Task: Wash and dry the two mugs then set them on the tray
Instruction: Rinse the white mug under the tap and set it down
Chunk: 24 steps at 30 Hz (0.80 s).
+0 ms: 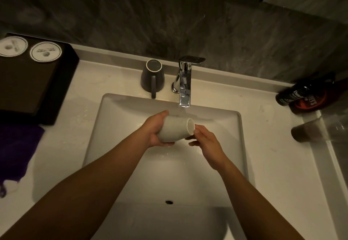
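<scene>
Left hand (154,132) grips white mug (175,129) sideways under faucet (185,83); right hand (207,142) touches rim.

We saw a dim, amber-tinted scene, lit from overhead. The light pooled on the white rectangular ceramic sink (240,145) and the cream stone countertop (273,164), while a broad soft shadow lay across the basin's near end. The angular chrome tap (185,81) carried hard glints. The dark grey stone wall (131,14) was murky. The pale grey ceramic mug (175,129) at the centre was fairly sharp. Wide-angle distortion bent the counter's edges, and the dark labelled bottles (301,96) on the right and the purple cloth (17,145) on the left were smeared and soft.
</scene>
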Available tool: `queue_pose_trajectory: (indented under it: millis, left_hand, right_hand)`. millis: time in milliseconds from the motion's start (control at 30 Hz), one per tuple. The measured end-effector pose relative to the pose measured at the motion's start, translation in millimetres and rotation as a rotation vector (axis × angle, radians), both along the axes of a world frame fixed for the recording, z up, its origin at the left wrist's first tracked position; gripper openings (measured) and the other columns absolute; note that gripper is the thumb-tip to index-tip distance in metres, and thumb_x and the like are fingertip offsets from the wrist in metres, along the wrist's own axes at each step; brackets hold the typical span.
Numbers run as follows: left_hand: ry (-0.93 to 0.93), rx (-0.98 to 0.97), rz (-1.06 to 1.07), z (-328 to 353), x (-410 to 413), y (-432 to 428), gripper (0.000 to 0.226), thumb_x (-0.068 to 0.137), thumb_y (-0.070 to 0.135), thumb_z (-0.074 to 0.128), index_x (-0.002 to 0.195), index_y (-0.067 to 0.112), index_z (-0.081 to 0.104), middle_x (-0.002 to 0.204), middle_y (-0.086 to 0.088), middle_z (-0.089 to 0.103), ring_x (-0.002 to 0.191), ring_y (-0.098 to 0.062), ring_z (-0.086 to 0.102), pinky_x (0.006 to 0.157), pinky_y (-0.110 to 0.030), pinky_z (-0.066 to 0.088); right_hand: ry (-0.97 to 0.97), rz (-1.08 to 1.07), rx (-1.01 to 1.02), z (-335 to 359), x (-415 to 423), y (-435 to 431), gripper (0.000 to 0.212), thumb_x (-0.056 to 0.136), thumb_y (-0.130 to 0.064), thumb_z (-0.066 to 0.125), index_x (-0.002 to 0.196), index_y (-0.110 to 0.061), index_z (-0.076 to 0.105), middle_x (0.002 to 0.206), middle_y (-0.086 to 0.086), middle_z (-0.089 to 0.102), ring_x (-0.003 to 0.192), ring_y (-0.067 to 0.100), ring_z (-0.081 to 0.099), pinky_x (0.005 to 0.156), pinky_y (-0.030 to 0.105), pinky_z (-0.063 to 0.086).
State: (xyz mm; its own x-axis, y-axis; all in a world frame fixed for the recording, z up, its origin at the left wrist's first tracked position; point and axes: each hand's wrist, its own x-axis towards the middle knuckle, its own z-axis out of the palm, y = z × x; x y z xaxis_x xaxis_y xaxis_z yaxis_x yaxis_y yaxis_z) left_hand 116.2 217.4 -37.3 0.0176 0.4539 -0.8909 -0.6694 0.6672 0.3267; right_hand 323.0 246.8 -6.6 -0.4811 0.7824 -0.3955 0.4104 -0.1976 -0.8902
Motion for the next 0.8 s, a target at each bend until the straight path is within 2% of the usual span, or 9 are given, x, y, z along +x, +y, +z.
queue_pose_trajectory:
  millis: [133,200,267,333,433,500,567,700,800]
  left_hand:
    - [-0.112,-0.037,-0.11,6,-7,-5,0.052,0.086,0.046,0.066,0.129,0.016,0.062,0.127,-0.026,0.067,0.102,-0.048,0.069,0.071,-0.053,0.061]
    - [-0.129,-0.04,-0.169,9,-11,-9,0.051,0.09,0.047,0.062,0.127,0.012,0.062,0.116,-0.028,0.07,0.101,-0.049,0.07,0.073,-0.05,0.061]
    - [-0.125,-0.046,-0.191,13,-13,-13,0.046,0.095,0.045,0.056,0.123,0.009,0.063,0.112,-0.03,0.07,0.108,-0.052,0.069,0.08,-0.052,0.06]
    - [-0.142,-0.04,-0.135,10,-15,-17,0.044,0.097,0.043,0.052,0.124,0.009,0.062,0.119,-0.031,0.068,0.11,-0.055,0.067,0.083,-0.055,0.058]
    - [-0.199,0.018,-0.021,2,-17,-24,0.052,0.101,0.049,0.046,0.135,0.014,0.06,0.129,-0.03,0.066,0.101,-0.057,0.07,0.074,-0.049,0.061]
    - [-0.233,0.068,0.035,-2,-18,-31,0.054,0.104,0.05,0.04,0.139,0.012,0.059,0.129,-0.029,0.068,0.096,-0.056,0.072,0.066,-0.042,0.063]
    - [-0.237,0.1,0.089,-4,-19,-40,0.053,0.106,0.045,0.039,0.141,0.01,0.056,0.13,-0.027,0.068,0.094,-0.054,0.073,0.064,-0.042,0.064]
    - [-0.107,0.159,0.217,6,-24,-56,0.044,0.111,0.036,0.039,0.139,0.005,0.05,0.135,-0.026,0.063,0.102,-0.05,0.073,0.066,-0.044,0.064]
    - [0.227,0.248,0.248,17,-41,-72,0.029,0.112,0.019,0.038,0.121,0.0,0.057,0.119,-0.029,0.066,0.095,-0.042,0.074,0.069,-0.04,0.062]
  right_hand:
    - [-0.062,0.096,0.067,1,6,-3,0.031,0.108,-0.014,0.044,0.13,-0.021,0.065,0.114,0.005,0.068,0.094,0.014,0.068,0.081,0.025,0.055]
    - [-0.148,0.161,0.146,2,4,-6,0.028,0.106,-0.018,0.05,0.127,-0.024,0.067,0.109,-0.002,0.072,0.087,0.009,0.068,0.079,0.025,0.056]
    - [-0.187,0.161,0.192,4,1,-8,0.023,0.103,-0.018,0.055,0.118,-0.022,0.072,0.1,-0.008,0.073,0.078,0.006,0.067,0.074,0.024,0.055]
    - [-0.163,0.11,0.197,8,-5,-11,0.018,0.101,-0.018,0.06,0.109,-0.021,0.076,0.093,-0.011,0.073,0.074,0.005,0.065,0.071,0.019,0.052]
    - [-0.157,0.063,0.251,11,-16,-15,0.01,0.098,-0.018,0.065,0.095,-0.018,0.074,0.086,-0.01,0.071,0.075,0.004,0.062,0.069,0.015,0.048]
    - [-0.198,0.084,0.293,12,-27,-17,0.011,0.098,-0.02,0.063,0.09,-0.015,0.069,0.08,-0.007,0.068,0.074,0.006,0.059,0.067,0.018,0.046]
    - [-0.206,0.11,0.294,14,-40,-18,0.013,0.099,-0.02,0.061,0.089,-0.012,0.064,0.079,-0.003,0.064,0.072,0.009,0.055,0.065,0.023,0.044]
    - [-0.158,0.111,0.241,19,-69,-23,0.015,0.101,-0.019,0.057,0.087,-0.016,0.058,0.079,-0.005,0.06,0.072,0.008,0.054,0.065,0.021,0.044]
    - [-0.089,0.086,0.238,25,-94,-31,0.017,0.101,-0.016,0.057,0.084,-0.017,0.056,0.076,-0.005,0.057,0.066,0.002,0.051,0.064,0.018,0.045]
